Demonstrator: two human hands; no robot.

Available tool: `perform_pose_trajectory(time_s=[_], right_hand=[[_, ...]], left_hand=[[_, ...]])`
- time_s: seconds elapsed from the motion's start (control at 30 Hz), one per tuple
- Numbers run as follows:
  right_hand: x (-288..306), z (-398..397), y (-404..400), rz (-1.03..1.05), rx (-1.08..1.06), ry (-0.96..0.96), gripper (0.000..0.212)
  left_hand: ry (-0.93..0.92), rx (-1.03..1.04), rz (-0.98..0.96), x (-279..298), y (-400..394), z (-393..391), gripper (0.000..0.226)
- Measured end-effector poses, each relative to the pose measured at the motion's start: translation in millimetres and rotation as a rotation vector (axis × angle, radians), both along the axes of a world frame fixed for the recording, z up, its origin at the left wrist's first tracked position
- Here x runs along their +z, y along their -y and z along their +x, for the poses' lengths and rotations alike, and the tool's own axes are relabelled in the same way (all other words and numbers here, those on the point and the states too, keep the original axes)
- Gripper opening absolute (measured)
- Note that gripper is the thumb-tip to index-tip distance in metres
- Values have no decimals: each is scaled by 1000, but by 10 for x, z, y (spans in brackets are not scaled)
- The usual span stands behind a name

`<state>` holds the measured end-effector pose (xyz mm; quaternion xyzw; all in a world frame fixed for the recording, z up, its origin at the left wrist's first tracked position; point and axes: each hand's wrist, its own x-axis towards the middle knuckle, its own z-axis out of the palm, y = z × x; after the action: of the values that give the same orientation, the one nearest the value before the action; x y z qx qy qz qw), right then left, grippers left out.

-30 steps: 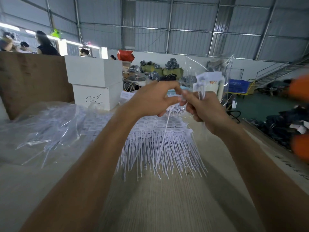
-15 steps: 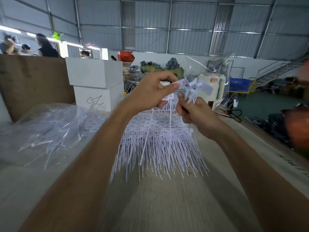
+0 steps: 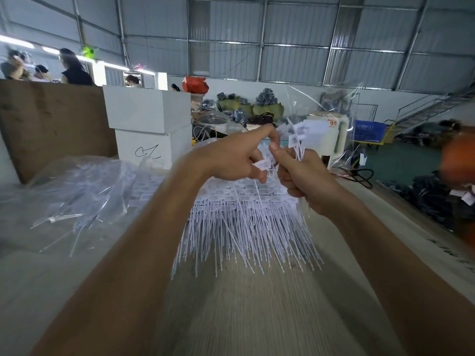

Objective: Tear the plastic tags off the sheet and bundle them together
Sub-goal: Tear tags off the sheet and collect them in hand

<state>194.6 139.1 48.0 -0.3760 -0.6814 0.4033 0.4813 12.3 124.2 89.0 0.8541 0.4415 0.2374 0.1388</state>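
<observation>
Head view, task progress:
Bundle: right hand (image 3: 305,181), centre-right of frame, fingers curled round a small bunch of tags (image 3: 299,140); flat heads fan out above the fist, thin tails hang below it. Only a handful so far, by the look.
Loose tag: left hand (image 3: 231,158), centre of frame, thumb and forefinger pinch at sth right by the bunch, prob. one tag being passed over; exact tag pinched can't be told. A white tag head (image 3: 263,164) shows under the left palm, its tail trailing down.
Sheet: big sheet of tags (image 3: 246,217) lies flat on the table just beyond and below both hands, mid-frame; rows of heads at the far side, tails fringing toward the camera.
Done vs left: a few tags torn off and gathered; most of the sheet looks intact, so the bulk of the tearing is left, and no tie on the bunch is visible.

Head view, surface and room:
Table: pale wood-grain table (image 3: 257,312) fills the lower frame.
Left of frame: clear plastic bags (image 3: 77,196) w/ more tags inside.
Upper left: two stacked white boxes (image 3: 147,124), brown board (image 3: 51,124) beside them, people behind it.
Upper right: clear bag (image 3: 331,104) standing behind the hands, blue crate (image 3: 370,131), metal stairs at frame edge.
Room: warehouse, corrugated metal walls and roof.
</observation>
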Motion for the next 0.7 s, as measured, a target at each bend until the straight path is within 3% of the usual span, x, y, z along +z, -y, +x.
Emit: perform_pose_trajectory(time_s=[0.2,0.37,0.7], right_hand=[[33,-4,-14,8,-92,39,36],[77,51,-31,36,-77,-91,27],[95,95,-71,161,-75,-206,17]], left_hand=[[-10,73,217,-27,-48,86,45],[27,144,320,17,-126,22,32],[151,21,245,49,-108,-44,15]])
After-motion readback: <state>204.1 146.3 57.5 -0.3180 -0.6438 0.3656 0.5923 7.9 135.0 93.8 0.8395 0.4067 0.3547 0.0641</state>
